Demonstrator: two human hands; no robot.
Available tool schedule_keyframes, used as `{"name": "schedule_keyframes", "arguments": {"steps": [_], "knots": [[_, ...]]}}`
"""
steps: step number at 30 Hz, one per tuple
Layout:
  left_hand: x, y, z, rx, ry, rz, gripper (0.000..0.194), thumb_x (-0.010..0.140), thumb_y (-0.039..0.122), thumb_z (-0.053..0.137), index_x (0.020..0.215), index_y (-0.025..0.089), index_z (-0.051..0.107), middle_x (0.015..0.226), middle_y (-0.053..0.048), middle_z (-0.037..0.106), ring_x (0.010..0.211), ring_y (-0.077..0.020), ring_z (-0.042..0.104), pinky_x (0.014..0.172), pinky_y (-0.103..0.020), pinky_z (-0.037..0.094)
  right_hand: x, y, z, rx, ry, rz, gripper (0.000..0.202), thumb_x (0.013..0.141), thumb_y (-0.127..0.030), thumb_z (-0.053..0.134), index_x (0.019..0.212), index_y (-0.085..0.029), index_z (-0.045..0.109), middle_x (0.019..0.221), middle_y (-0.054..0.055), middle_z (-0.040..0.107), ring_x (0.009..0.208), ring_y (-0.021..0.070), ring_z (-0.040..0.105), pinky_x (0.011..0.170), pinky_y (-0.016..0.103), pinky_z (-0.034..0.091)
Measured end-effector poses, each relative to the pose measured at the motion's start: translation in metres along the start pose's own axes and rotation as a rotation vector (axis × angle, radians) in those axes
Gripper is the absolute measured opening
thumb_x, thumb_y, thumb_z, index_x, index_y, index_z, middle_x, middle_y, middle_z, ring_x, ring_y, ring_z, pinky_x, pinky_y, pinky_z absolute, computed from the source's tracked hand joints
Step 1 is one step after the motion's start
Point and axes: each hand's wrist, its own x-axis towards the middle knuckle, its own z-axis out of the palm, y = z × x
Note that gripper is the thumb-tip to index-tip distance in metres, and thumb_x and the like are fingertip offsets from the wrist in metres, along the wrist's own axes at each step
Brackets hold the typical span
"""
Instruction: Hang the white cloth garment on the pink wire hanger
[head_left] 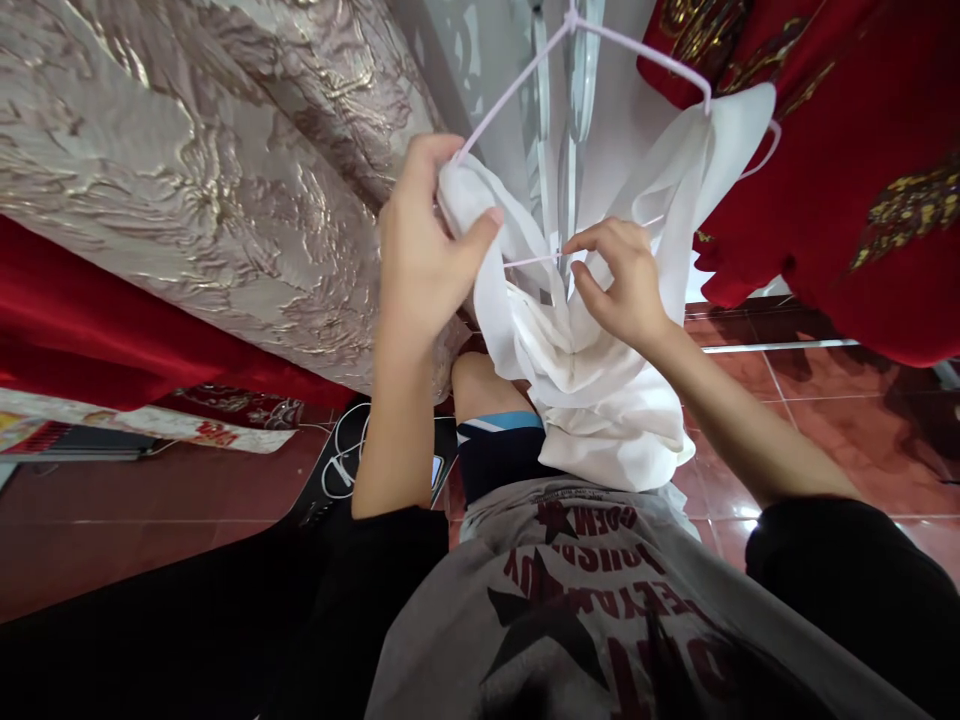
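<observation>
A white garment (600,430) of thin cloth hangs on a pale pink hanger (517,88) in front of me, its lower part bunched near my lap. My left hand (431,235) is closed on the garment's left shoulder, thumb over the cloth and fingers behind it at the hanger's end. Inside the neck opening, my right hand (622,280) has its thumb and forefinger curled at the hanger's lower bar. Most of the bar behind that hand is hidden. On the right, the other shoulder of the garment drapes over the hanger arm.
Textured silver-beige fabric (225,200) hangs at left above red cloth (112,330). Red garments with gold sequins (847,200) hang at right. Shiny metal poles (551,150) stand behind the hanger. A white cable (341,465) lies on a black surface beside my left arm, over red floor tiles (817,400).
</observation>
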Motion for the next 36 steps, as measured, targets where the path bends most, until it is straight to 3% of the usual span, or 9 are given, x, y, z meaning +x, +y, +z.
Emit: {"name": "schedule_keyframes", "arguments": {"steps": [3, 8, 14, 19, 23, 27, 29, 33, 36], "knots": [[0.005, -0.009, 0.008, -0.025, 0.041, 0.048, 0.034, 0.078, 0.015, 0.075, 0.108, 0.026, 0.062, 0.110, -0.003, 0.067, 0.106, -0.0227, 0.066, 0.094, -0.038, 0.051, -0.001, -0.002, 0.001, 0.000, 0.004, 0.007, 0.027, 0.101, -0.042, 0.043, 0.106, -0.024, 0.064, 0.101, 0.007, 0.065, 0.097, 0.0228, 0.059, 0.109, 0.053, 0.042], [0.011, -0.025, -0.022, -0.279, 0.135, -0.215, 0.036, 0.071, 0.024, 0.069, 0.105, 0.031, 0.062, 0.102, -0.001, 0.071, 0.086, -0.0228, 0.068, 0.066, -0.038, 0.048, -0.002, -0.001, 0.001, 0.010, -0.027, 0.015, 0.027, 0.101, -0.039, 0.041, 0.108, -0.025, 0.064, 0.102, 0.007, 0.063, 0.099, 0.0241, 0.059, 0.111, 0.055, 0.040], [-0.003, -0.060, -0.052, -0.718, 0.323, -0.471, 0.021, 0.073, 0.018, 0.069, 0.089, 0.028, 0.058, 0.125, 0.005, 0.067, 0.131, -0.0144, 0.052, 0.090, -0.032, 0.055, -0.006, 0.000, 0.002, 0.017, -0.027, 0.014, 0.027, 0.102, -0.038, 0.041, 0.111, -0.025, 0.063, 0.104, 0.007, 0.063, 0.104, 0.0252, 0.059, 0.115, 0.059, 0.038], [-0.039, -0.076, -0.009, -1.064, 0.570, -0.632, 0.029, 0.087, -0.004, 0.044, 0.092, 0.023, 0.052, 0.105, 0.001, 0.072, 0.123, -0.0120, 0.060, 0.094, -0.027, 0.054, -0.010, -0.004, 0.004, 0.022, -0.035, -0.028, 0.027, 0.101, -0.034, 0.041, 0.117, -0.025, 0.062, 0.108, 0.007, 0.064, 0.107, 0.0252, 0.061, 0.113, 0.059, 0.041], [-0.055, -0.054, 0.028, -1.240, 0.398, -0.571, 0.031, 0.091, 0.002, 0.038, 0.105, 0.020, 0.060, 0.108, -0.005, 0.073, 0.088, -0.0113, 0.069, 0.077, -0.022, 0.056, -0.010, -0.012, 0.008, 0.043, -0.057, -0.064, 0.031, 0.099, -0.030, 0.044, 0.125, -0.027, 0.061, 0.117, 0.006, 0.067, 0.114, 0.0248, 0.062, 0.113, 0.058, 0.043], [-0.053, -0.034, 0.047, -1.188, 0.216, -0.356, 0.035, 0.098, 0.006, 0.034, 0.087, 0.018, 0.064, 0.078, -0.005, 0.070, 0.049, -0.0094, 0.053, 0.048, -0.020, 0.043, -0.015, -0.020, 0.002, 0.095, -0.057, -0.090, 0.034, 0.100, -0.031, 0.044, 0.130, -0.030, 0.060, 0.131, 0.005, 0.065, 0.129, 0.0245, 0.059, 0.120, 0.058, 0.039], [-0.052, -0.032, 0.051, -1.136, 0.197, -0.302, 0.034, 0.101, 0.007, 0.037, 0.081, 0.018, 0.063, 0.068, -0.003, 0.063, 0.043, -0.0082, 0.047, 0.043, -0.020, 0.037, -0.019, -0.017, -0.007, 0.074, 0.066, -0.045, 0.033, 0.100, -0.036, 0.047, 0.130, -0.029, 0.060, 0.134, 0.006, 0.061, 0.135, 0.0271, 0.055, 0.120, 0.060, 0.039], [-0.057, -0.033, 0.054, -1.090, 0.206, -0.258, 0.019, 0.101, 0.014, 0.053, 0.084, 0.017, 0.062, 0.068, -0.001, 0.059, 0.042, -0.0066, 0.046, 0.042, -0.018, 0.036, -0.027, 0.009, -0.022, 0.029, 0.657, 0.241, 0.041, 0.095, -0.042, 0.057, 0.132, -0.024, 0.054, 0.139, 0.014, 0.049, 0.141, 0.0322, 0.046, 0.115, 0.059, 0.040], [-0.059, -0.033, 0.060, -1.075, 0.252, -0.245, 0.019, 0.101, 0.016, 0.054, 0.083, 0.017, 0.060, 0.066, -0.001, 0.058, 0.041, -0.0061, 0.045, 0.041, -0.017, 0.034, -0.027, 0.027, -0.021, 0.263, 0.672, 0.453, 0.040, 0.092, -0.041, 0.060, 0.126, -0.022, 0.051, 0.129, 0.014, 0.056, 0.124, 0.0266, 0.059, 0.108, 0.052, 0.048]]}}
